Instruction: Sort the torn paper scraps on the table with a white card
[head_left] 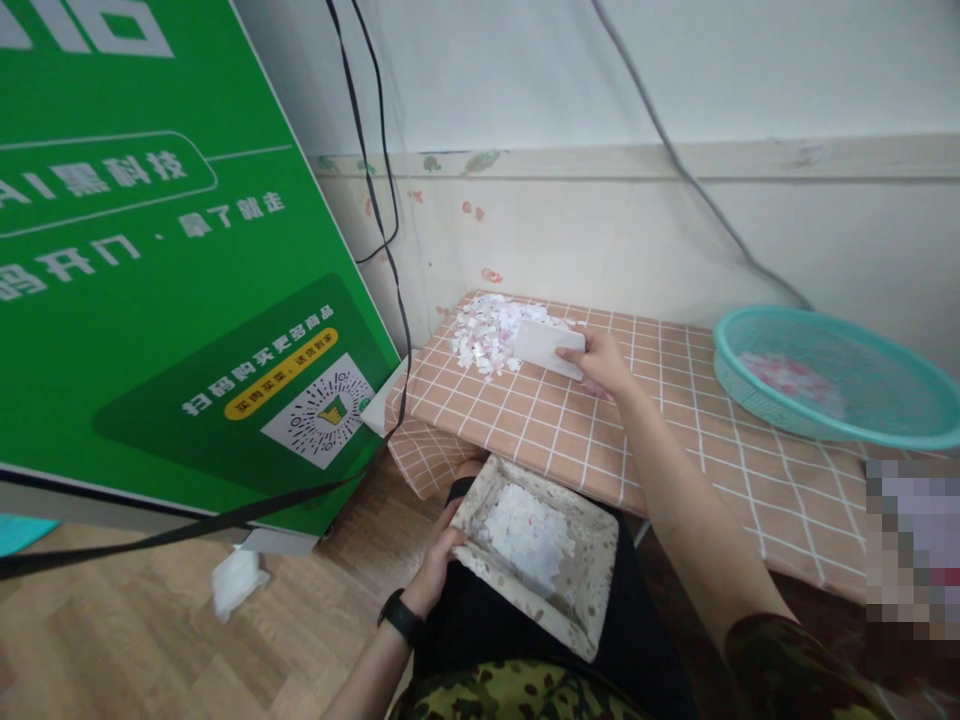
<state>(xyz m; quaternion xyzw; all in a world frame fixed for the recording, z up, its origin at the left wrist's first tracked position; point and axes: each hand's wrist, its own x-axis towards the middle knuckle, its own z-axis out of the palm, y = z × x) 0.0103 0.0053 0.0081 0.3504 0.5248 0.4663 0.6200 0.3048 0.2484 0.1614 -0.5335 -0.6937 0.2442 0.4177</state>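
My right hand (596, 360) grips a flat white card (549, 348) by its right end. The card's left part is against a heap of small white and pinkish paper scraps (484, 335) on the table. With its fingers on the left rim, my left hand (441, 550) holds a speckled cream rectangular tray (600, 575) over my lap, just below the table edge. A layer of white paper scraps (525, 530) lies in the tray. Part of my left hand's fingers is hidden behind the rim.
A brown checked cloth covers the table (675, 400), which stands against the wall. At its right a turquoise mesh basket (862, 430) holds pinkish scraps. The large green cabinet (150, 300) is on the left, with black cables (386, 250) hanging before it. White plastic (238, 580) lies on the floor.
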